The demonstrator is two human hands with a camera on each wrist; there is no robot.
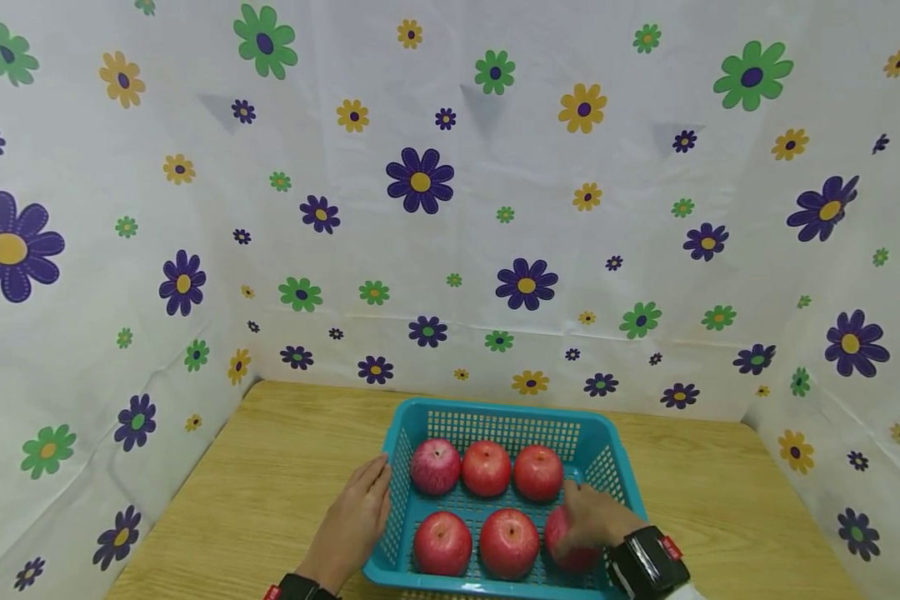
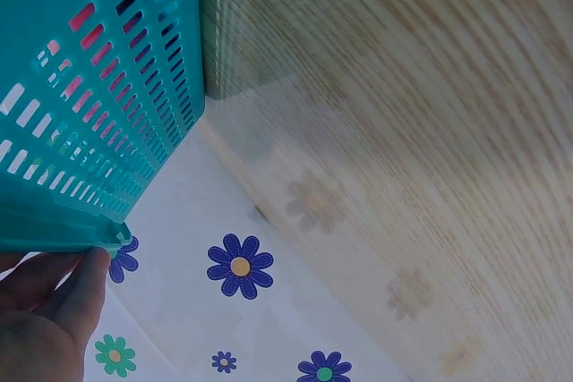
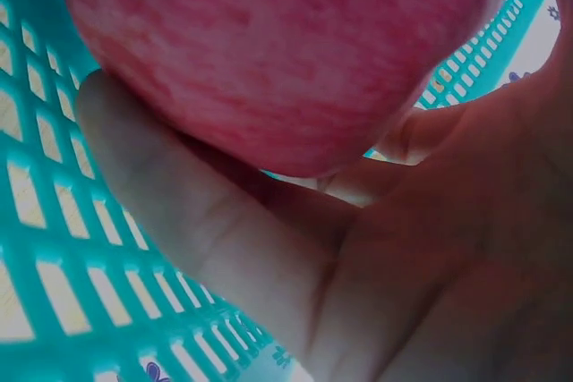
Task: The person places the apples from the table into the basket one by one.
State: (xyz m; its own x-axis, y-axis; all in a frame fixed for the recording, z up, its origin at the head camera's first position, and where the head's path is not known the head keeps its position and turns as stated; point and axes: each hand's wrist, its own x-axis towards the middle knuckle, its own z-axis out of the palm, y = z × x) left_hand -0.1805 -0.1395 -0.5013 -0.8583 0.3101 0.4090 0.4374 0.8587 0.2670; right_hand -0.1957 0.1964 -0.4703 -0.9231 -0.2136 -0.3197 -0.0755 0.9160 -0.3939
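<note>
A blue plastic basket (image 1: 615,425) with pierced walls stands on the table and contains red apples in two rows. My right hand (image 1: 596,521) reaches inside at the front right and grips an apple (image 3: 286,60), thumb and fingers around its sides. Beside that one sit the middle front apple (image 1: 508,543) and the left front apple (image 1: 442,543). Three more make up the back row, among them a darker, streaked apple (image 1: 436,467). My left hand (image 1: 352,517) touches the basket's left rim from outside, its fingers fairly straight; the left wrist view shows its fingertips at the rim.
The wood-grain table (image 1: 270,492) extends to both sides of the basket. A white cloth (image 1: 457,242) printed with flowers hangs behind it and along the left and right sides. Each wrist wears a black strap (image 1: 648,562).
</note>
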